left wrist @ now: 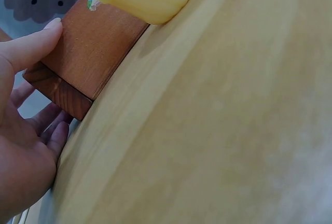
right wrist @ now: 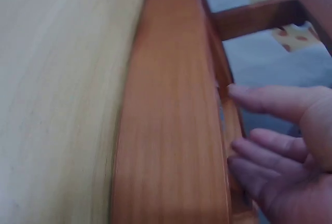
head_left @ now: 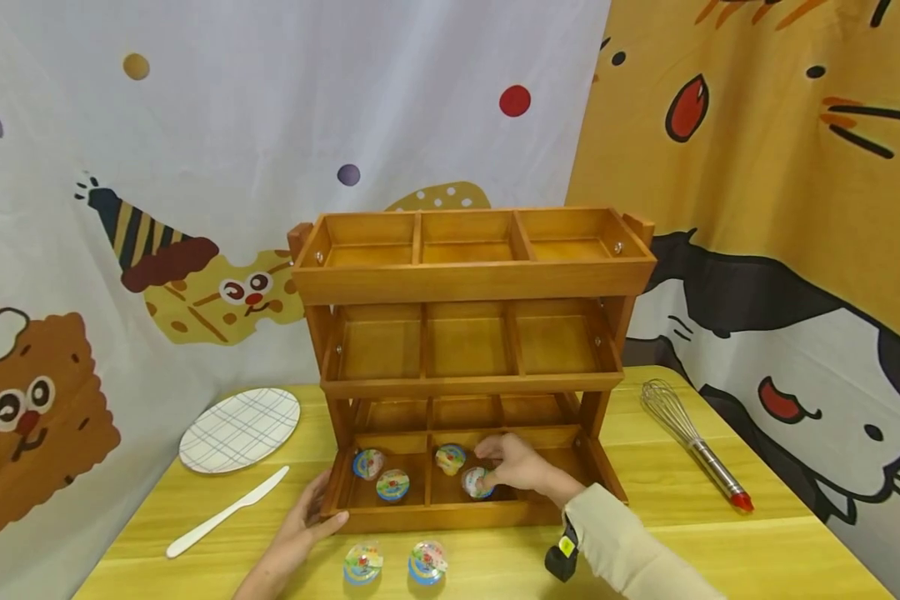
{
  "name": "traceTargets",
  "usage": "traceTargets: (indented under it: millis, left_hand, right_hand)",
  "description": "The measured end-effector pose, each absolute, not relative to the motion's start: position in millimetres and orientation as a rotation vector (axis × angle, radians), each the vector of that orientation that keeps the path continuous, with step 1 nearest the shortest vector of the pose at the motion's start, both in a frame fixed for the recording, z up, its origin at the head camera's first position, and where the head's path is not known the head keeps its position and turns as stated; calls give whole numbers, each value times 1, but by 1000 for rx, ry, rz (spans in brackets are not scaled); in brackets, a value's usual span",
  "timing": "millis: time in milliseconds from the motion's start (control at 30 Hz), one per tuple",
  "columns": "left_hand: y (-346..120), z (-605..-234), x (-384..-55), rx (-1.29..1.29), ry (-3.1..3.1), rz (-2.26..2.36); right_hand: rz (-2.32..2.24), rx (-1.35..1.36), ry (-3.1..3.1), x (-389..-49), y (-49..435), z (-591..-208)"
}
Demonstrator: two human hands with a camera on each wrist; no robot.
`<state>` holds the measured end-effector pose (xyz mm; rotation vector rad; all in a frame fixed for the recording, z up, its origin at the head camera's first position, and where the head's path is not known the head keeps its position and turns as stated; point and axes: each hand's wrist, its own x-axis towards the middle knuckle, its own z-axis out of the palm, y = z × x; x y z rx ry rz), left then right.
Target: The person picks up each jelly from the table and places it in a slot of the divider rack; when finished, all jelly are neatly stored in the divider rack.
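Note:
A three-tier wooden rack (head_left: 457,284) stands on the table. My left hand (head_left: 297,527) grips the front left corner of its bottom tray; in the left wrist view the thumb lies on the front board and the fingers sit behind the corner. My right hand (head_left: 521,463) reaches into the bottom tray, thumb and fingers apart, over a jelly cup (head_left: 477,483) in the middle compartment. Beside that is another jelly cup (head_left: 450,457). The left compartment holds two more, a jelly cup (head_left: 368,464) and a jelly cup (head_left: 393,485). The right wrist view shows the hand behind the front board.
In front of the rack, a jelly cup (head_left: 363,563) and another jelly cup (head_left: 427,562) stand on the table. To the left lie a checked oval plate (head_left: 240,430) and a white knife (head_left: 227,512). A whisk (head_left: 697,444) lies to the right. Printed curtains hang behind.

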<state>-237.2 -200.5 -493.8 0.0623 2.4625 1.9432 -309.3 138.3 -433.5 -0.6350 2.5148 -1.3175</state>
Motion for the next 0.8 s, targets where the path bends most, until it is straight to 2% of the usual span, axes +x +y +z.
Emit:
traceTargets:
  millis: [233,400,633,800]
  left_hand:
    - [-203,-497,-238,79,2468,1939]
    - [-200,-490,-235,85,2438,1935]
    - [-201,-492,-236,72,2424,1930]
    - [-202,-495,-238,74,2439,1940]
  right_hand:
    - [-1721,-561,2282,-295,149,-435]
    - [-1809,-708,2122,-271,144,-436]
    - [-1624,-1006,2007,-244,120,-450]
    - [-1511,-1059,2020,-238,100,-466]
